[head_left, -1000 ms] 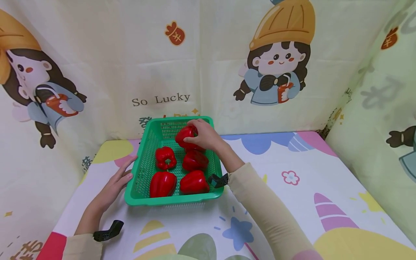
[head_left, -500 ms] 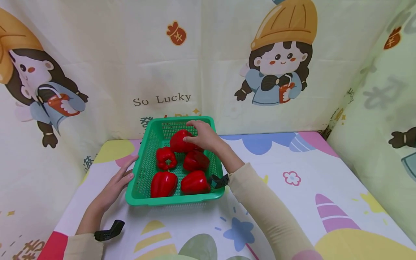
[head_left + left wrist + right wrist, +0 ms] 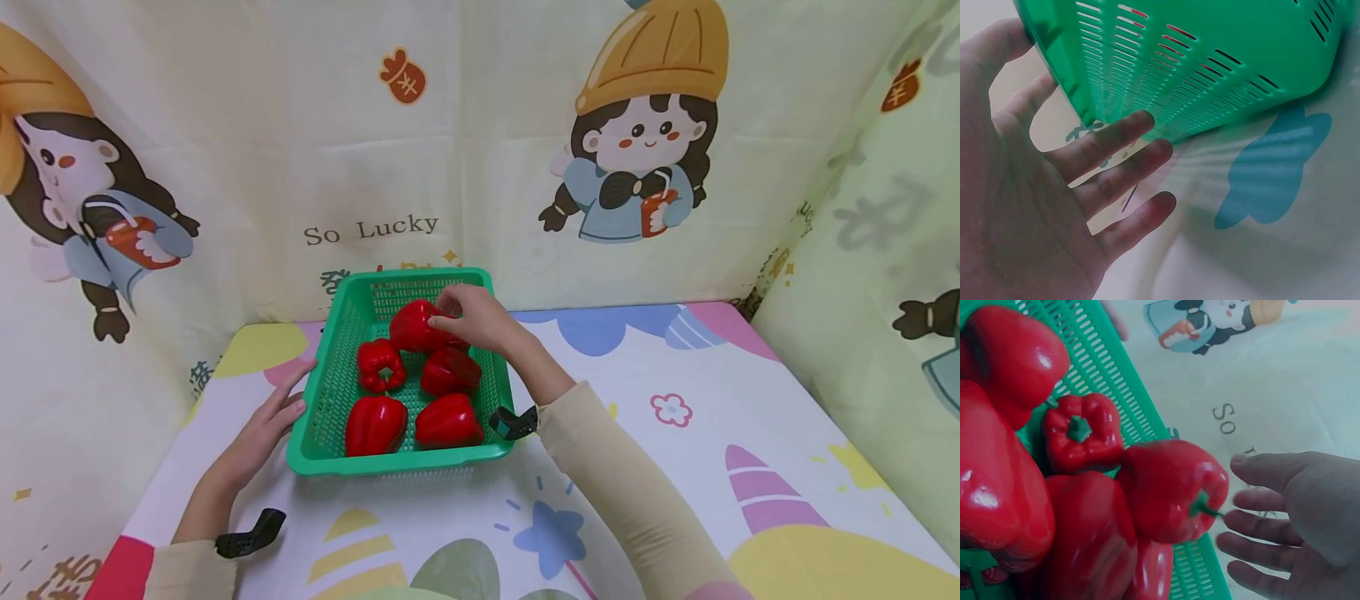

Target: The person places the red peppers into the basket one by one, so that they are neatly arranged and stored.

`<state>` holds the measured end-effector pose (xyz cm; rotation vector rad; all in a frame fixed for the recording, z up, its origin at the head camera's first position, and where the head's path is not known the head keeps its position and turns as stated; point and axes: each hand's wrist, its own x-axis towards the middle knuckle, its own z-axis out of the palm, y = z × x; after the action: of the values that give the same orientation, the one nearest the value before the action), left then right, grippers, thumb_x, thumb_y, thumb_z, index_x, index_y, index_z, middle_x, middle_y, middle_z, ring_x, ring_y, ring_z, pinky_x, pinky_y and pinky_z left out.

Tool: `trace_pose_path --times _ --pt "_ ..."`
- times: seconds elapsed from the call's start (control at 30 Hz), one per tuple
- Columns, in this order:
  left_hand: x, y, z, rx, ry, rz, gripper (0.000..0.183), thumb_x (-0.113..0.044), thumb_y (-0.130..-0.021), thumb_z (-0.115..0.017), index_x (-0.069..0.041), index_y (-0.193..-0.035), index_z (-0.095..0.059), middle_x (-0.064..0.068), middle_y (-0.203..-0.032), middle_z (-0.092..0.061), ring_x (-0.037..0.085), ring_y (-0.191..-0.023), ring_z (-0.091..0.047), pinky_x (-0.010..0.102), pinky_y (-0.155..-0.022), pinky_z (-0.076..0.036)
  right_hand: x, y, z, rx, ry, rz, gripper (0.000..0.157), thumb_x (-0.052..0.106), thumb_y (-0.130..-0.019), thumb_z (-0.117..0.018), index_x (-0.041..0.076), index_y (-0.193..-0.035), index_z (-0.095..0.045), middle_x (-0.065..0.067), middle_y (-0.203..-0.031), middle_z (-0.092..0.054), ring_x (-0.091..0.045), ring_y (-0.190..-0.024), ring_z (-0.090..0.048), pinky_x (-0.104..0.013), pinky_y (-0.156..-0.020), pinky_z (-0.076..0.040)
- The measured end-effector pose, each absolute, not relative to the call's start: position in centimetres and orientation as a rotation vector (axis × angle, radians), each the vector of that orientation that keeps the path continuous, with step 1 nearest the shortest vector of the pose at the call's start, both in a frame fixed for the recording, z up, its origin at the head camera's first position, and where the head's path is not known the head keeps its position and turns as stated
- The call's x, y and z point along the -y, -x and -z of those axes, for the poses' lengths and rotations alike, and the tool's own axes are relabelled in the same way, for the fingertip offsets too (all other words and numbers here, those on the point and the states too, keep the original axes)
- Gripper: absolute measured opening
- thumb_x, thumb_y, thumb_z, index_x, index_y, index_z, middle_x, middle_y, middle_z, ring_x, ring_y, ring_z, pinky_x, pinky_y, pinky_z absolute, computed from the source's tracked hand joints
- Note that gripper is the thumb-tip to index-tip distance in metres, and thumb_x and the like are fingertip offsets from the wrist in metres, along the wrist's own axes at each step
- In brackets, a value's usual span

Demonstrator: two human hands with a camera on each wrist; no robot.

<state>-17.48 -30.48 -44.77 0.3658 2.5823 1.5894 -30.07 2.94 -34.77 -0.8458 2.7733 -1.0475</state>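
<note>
A green plastic basket (image 3: 397, 462) holds several red bell peppers. My right hand (image 3: 480, 317) is over its far right part, beside the top red bell pepper (image 3: 414, 327), which leans on other peppers. In the right wrist view, that pepper (image 3: 1169, 487) shows its green stem, and the spread fingers of my right hand (image 3: 1310, 519) stand just off it with nothing held. My left hand (image 3: 266, 427) touches the basket's left side with extended fingers. In the left wrist view, the thumb and index finger of this hand (image 3: 1035, 194) meet the basket's rim, while the other fingers are loose.
A patterned cloth (image 3: 615, 467) covers the table under the basket. Printed fabric (image 3: 510, 167) hangs close behind the basket, and more fabric (image 3: 885, 267) stands along the right side. Black wrist devices (image 3: 251, 535) sit on both forearms.
The top bell pepper was in my right hand's grip, and now rests lower and further left in the basket. My right fingers have let it go. The left hand has stayed put.
</note>
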Motion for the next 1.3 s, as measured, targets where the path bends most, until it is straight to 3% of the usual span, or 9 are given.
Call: trace_pose_path --times 0.1,0.2,0.43,0.73,1.1,1.3 --pt "30.5 17.5 44.7 -2.580 -0.366 -1.590 0.055 -0.033 -0.105 -0.031 -0.032 -0.156 -0.010 0.025 -0.157 -0.023 -0.022 -0.115 -0.039 0.012 -0.090 -0.042 -3.0 29.9 34.7 -2.760 0.880 1.029 0.017 0.031 -0.091 -0.066 0.015 -0.097 -0.067 0.001 -0.091 -0.067 -0.014 -0.086 -0.060 -0.025 -0.067 -0.054" --pt "30.5 17.6 44.8 -2.576 -0.371 -1.590 0.055 -0.033 -0.105 -0.031 -0.031 -0.156 -0.010 0.024 -0.157 -0.021 -0.022 -0.116 -0.038 0.012 -0.090 -0.042 -3.0 29.8 34.7 -2.731 0.901 1.007 0.015 0.031 -0.092 -0.065 0.017 -0.096 -0.068 0.002 -0.090 -0.068 -0.013 -0.085 -0.061 -0.024 -0.064 -0.054" --pt "30.4 17.8 44.7 -2.576 -0.382 -1.594 0.056 -0.033 -0.105 -0.031 -0.029 -0.156 -0.010 0.025 -0.157 -0.021 -0.022 -0.115 -0.039 0.013 -0.089 -0.044 -2.9 30.0 35.1 -2.645 0.935 0.934 0.044 0.030 -0.089 -0.069 0.014 -0.128 -0.060 -0.004 -0.122 -0.065 -0.022 -0.113 -0.059 -0.029 -0.082 -0.057" --pt "30.2 17.9 44.5 -2.572 -0.371 -1.585 0.056 -0.033 -0.105 -0.032 -0.030 -0.156 -0.009 0.023 -0.158 -0.020 -0.022 -0.116 -0.037 0.014 -0.089 -0.044 -2.7 29.9 35.0 -2.647 0.965 0.900 0.038 0.032 -0.091 -0.066 0.014 -0.125 -0.062 -0.001 -0.119 -0.066 -0.015 -0.110 -0.059 -0.028 -0.088 -0.055" --pt "30.2 18.0 44.4 -2.549 -0.407 -1.638 0.056 -0.030 -0.105 -0.032 -0.026 -0.157 -0.011 0.028 -0.155 -0.023 -0.020 -0.115 -0.043 0.011 -0.090 -0.043 -4.3 29.3 34.4 -2.679 0.942 0.963 0.041 0.030 -0.093 -0.063 0.013 -0.130 -0.057 -0.008 -0.126 -0.063 -0.022 -0.116 -0.057 -0.034 -0.091 -0.055" --pt "30.5 17.6 44.7 -2.598 -0.378 -1.595 0.056 -0.029 -0.105 -0.034 -0.029 -0.156 -0.013 0.021 -0.156 -0.026 -0.020 -0.117 -0.039 0.012 -0.090 -0.042 -5.1 28.5 34.2 -2.681 0.963 0.977 0.042 0.030 -0.093 -0.064 0.012 -0.130 -0.058 -0.010 -0.127 -0.062 -0.028 -0.121 -0.057 -0.038 -0.095 -0.053"
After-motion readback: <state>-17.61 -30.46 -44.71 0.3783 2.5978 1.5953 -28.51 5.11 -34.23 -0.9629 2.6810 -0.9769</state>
